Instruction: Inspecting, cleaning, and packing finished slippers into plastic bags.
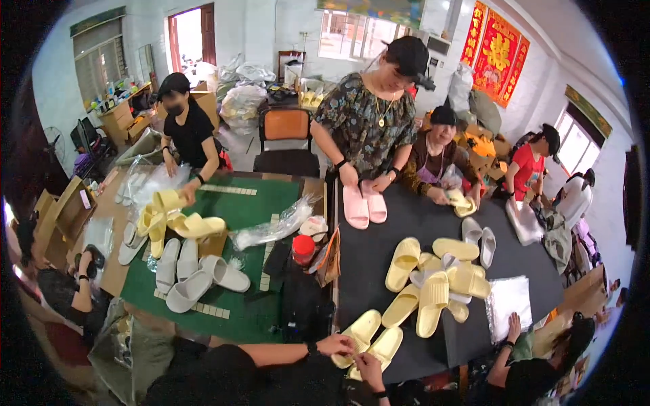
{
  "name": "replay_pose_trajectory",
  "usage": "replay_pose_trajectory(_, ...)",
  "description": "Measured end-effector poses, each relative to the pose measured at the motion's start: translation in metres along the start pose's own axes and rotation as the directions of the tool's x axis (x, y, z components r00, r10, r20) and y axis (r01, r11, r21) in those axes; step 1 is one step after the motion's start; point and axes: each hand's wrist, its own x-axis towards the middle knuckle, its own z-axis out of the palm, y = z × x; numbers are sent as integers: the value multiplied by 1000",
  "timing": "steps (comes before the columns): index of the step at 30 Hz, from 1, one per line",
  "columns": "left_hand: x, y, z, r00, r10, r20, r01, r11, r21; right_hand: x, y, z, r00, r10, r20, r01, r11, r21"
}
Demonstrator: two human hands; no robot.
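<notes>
At the near edge of the black table, a pair of yellow slippers lies side by side: one slipper [366, 326] and, to its right, another slipper [387, 346]. My left hand [334, 345] reaches in from the left over the near end of the first slipper, its fingers bent and drawn together. Close by, my right hand [369, 371] comes up from below at the second slipper, also with closed fingers. The fingertips of both hands nearly meet. What they pinch, if anything, is too small to make out.
Loose yellow slippers [433, 298] and grey ones pile up right of my hands. A co-worker's hand rests on clear plastic bags [509, 308]. Across the table a person holds pink slippers [355, 206]. A red-lidded jar [303, 249] and grey slippers [189, 291] lie left.
</notes>
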Motion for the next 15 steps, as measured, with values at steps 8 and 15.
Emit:
replay_pose_trajectory(8, 6, 13, -1, 998, 33, 44, -32, 999, -25, 7, -1, 0, 989, -124, -80, 121, 992, -32)
replay_pose_trajectory(15, 0, 21, 5, 997, -47, -66, 40, 994, -103, 5, 0, 0, 989, -113, -101, 112, 994, -18)
